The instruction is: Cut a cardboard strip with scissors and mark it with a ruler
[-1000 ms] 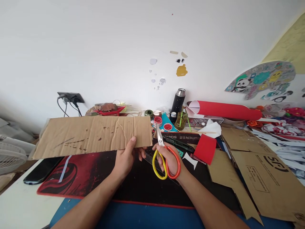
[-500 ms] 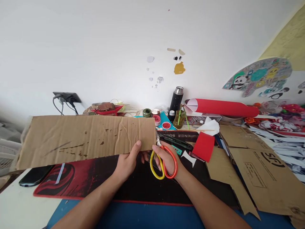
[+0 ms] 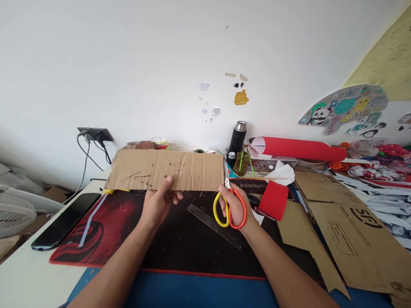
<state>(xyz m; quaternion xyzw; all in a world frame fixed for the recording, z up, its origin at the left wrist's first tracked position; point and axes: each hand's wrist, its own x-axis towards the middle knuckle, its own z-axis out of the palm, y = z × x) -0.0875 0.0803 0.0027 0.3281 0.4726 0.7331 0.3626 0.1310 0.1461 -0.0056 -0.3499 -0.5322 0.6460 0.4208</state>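
A long strip of brown cardboard (image 3: 180, 171) with dark stains is held up over the mat. My left hand (image 3: 158, 203) grips its lower edge, thumb on the near face and fingers behind. In my right hand (image 3: 236, 204) is a pair of scissors (image 3: 228, 185) with one yellow and one red handle. Their blades point upward along the strip's right end; whether they touch it I cannot tell. A dark ruler (image 3: 214, 226) lies slantwise on the black and red desk mat (image 3: 180, 250) below my hands.
A phone (image 3: 66, 220) lies at the left. Behind stand a black thermos (image 3: 238, 139) and a jar with green sticks (image 3: 241, 164). On the right are red paper (image 3: 274, 199), a red roll (image 3: 298, 146) and cardboard sheets (image 3: 353, 239). A white fan (image 3: 16, 209) is at far left.
The cardboard strip has moved away from me, its left end swinging right and away. My left hand has shifted left along its edge; the scissors have moved right. The ruler now shows.
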